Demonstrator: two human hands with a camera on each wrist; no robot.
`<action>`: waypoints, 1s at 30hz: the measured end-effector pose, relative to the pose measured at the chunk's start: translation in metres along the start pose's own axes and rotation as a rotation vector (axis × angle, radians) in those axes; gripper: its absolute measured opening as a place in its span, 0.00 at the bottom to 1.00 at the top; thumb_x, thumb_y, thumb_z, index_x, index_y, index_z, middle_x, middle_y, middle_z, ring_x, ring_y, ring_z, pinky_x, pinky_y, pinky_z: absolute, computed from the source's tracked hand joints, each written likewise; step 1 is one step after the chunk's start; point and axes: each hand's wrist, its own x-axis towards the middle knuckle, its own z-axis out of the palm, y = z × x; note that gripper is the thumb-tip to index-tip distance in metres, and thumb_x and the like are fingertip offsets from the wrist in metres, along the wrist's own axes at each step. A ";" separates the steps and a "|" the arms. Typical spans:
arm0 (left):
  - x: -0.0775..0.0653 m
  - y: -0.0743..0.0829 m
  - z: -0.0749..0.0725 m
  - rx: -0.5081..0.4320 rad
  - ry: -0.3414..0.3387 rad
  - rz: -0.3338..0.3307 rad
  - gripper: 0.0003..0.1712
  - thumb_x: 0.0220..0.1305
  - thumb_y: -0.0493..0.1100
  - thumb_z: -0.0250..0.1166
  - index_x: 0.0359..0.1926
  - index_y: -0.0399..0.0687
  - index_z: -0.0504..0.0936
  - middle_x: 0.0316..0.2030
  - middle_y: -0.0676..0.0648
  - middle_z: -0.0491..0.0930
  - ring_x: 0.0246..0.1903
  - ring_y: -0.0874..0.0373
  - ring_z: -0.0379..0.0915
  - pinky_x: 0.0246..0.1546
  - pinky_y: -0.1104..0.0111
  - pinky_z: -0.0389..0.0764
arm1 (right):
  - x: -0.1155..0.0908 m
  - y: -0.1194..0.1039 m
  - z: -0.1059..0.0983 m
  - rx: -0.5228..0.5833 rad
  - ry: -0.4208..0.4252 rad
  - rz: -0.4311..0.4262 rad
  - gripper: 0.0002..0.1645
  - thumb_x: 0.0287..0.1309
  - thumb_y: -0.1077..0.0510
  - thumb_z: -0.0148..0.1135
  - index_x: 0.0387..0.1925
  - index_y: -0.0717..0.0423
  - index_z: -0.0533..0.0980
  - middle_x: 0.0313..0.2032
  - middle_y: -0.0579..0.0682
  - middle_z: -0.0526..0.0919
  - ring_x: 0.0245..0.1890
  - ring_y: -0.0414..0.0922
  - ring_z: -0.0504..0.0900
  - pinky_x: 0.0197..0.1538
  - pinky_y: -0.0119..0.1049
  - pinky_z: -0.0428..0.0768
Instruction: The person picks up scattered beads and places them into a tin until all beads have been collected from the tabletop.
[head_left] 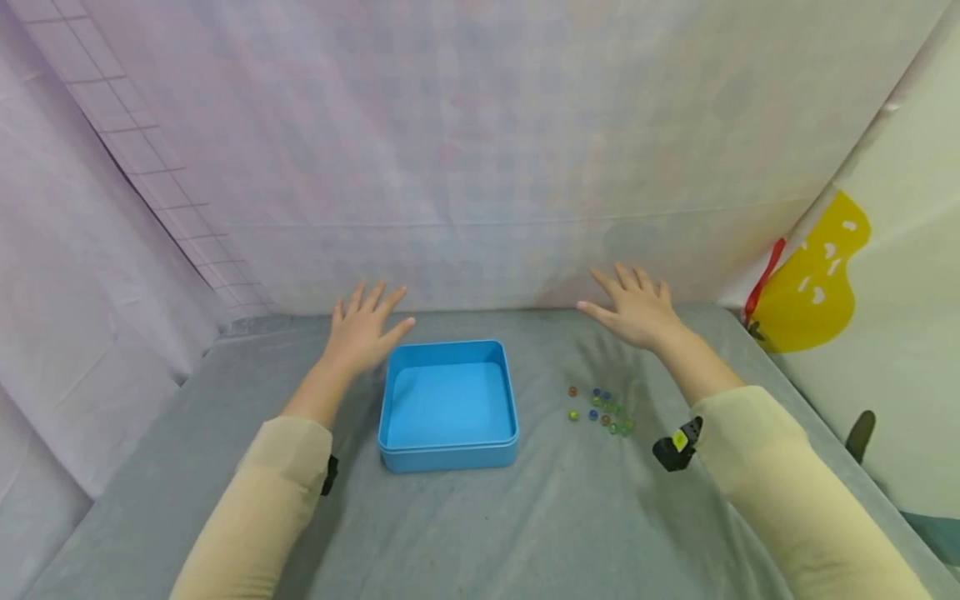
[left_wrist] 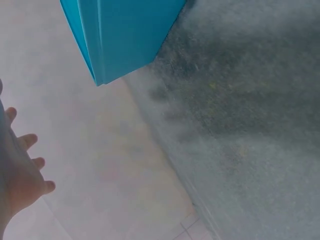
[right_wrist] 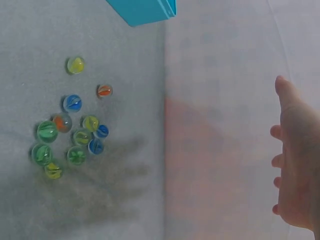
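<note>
A square blue box point(head_left: 450, 460), open at the top with nothing inside, stands on the grey cloth. My left hand point(head_left: 362, 333) is raised just beyond its left back corner, fingers spread and holding nothing. To the right of the box lie several glass marbles point(right_wrist: 73, 103) with green, yellow, blue and orange swirls, loosely grouped. Above and behind them my right hand point(head_left: 636, 310) hovers with spread fingers and no object in it, its shadow falling near the marbles. In the left wrist view the box's wall point(left_wrist: 130, 35) shows at the top.
Grey cloth point(head_left: 450, 533) covers the table. A pale checked curtain point(head_left: 465, 167) hangs along the back edge, with white fabric point(head_left: 60, 275) on the left. The right-hand fabric bears a yellow printed shape point(head_left: 813, 292). A black wrist camera point(head_left: 677, 446) sits at the right sleeve.
</note>
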 end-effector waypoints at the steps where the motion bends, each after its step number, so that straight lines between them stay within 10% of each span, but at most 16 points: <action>1: -0.001 -0.001 0.000 -0.005 0.001 0.003 0.38 0.72 0.64 0.45 0.76 0.58 0.49 0.74 0.41 0.40 0.71 0.41 0.24 0.64 0.41 0.28 | -0.001 0.001 0.000 0.005 0.002 -0.001 0.51 0.63 0.24 0.35 0.75 0.50 0.46 0.73 0.65 0.38 0.70 0.66 0.33 0.61 0.69 0.31; 30: -0.043 -0.010 0.023 -0.334 0.101 0.089 0.36 0.73 0.58 0.47 0.74 0.48 0.53 0.72 0.37 0.50 0.70 0.36 0.39 0.61 0.36 0.42 | -0.049 0.021 0.035 0.109 0.104 -0.079 0.46 0.67 0.31 0.41 0.74 0.55 0.50 0.72 0.67 0.41 0.69 0.68 0.40 0.62 0.69 0.37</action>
